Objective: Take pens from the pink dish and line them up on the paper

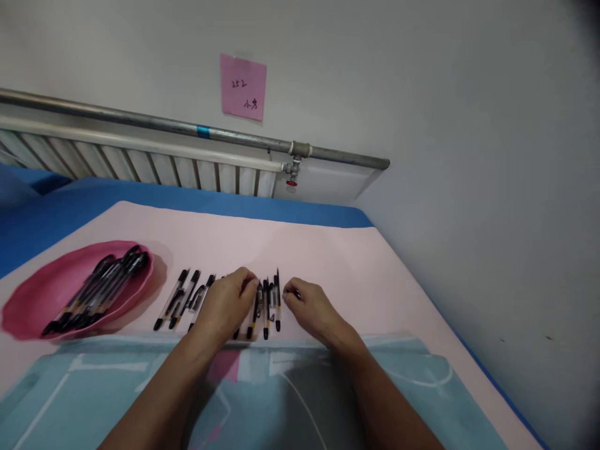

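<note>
Capless black gel pens (266, 309) lie side by side in a row on the pink tabletop, with loose clear-and-black pen caps (194, 299) between some of them. My left hand (227, 303) is over the middle of the row, thumb and fingers pinched close to the pens. It covers part of several pens, and what its fingertips hold, if anything, is hidden. Just right of the row, my right hand (312, 307) has its fingers curled around a small black piece that looks like a pen cap (297, 294).
At the left stands a pink oval dish (35, 294) holding a pile of capped pens (105, 287). A blue patterned cloth (107, 369) covers the near edge. Behind the table are a radiator (182, 172), a metal pipe (140, 119) and a wall with a pink note (242, 87).
</note>
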Available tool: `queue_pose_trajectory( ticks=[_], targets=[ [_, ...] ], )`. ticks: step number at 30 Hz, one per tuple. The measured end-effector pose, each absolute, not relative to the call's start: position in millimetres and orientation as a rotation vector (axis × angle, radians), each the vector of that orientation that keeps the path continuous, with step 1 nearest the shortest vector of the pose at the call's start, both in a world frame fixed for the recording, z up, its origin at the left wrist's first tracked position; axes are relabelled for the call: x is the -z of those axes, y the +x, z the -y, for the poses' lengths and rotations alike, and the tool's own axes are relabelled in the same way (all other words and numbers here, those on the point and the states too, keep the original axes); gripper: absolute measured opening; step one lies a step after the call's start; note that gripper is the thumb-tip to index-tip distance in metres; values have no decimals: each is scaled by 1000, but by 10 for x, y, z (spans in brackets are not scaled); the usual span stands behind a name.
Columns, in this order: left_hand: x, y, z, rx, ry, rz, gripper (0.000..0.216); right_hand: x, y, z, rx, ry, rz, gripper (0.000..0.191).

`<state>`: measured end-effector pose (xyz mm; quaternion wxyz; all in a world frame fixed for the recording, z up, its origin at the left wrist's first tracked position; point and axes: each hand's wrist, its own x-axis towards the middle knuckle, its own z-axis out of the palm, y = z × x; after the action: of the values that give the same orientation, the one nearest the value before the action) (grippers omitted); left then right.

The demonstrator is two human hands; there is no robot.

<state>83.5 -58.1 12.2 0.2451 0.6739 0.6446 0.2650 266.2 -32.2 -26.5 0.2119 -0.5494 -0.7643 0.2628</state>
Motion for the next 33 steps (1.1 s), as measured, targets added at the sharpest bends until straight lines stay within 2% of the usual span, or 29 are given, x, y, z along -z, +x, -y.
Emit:
queue_pose_trajectory(
  ticks=[11, 22, 29, 33],
  targets=[
    [-65, 852, 565, -660, 1862, -1785, 22, 452, 2649, -100, -713, -1380, 2052, 21],
    [-36, 857, 562, -638, 1882, -1782, 22, 455, 2642, -155, -736, -1382, 2121, 17],
    [-73, 839, 554, -619, 1853, -1812, 20, 299, 2752, 72, -707, -1401, 1945, 18],
    [-79, 838, 559, -599, 1877, -1814, 22, 159, 2781, 439, -758, -1518, 2180, 14]
  ],
)
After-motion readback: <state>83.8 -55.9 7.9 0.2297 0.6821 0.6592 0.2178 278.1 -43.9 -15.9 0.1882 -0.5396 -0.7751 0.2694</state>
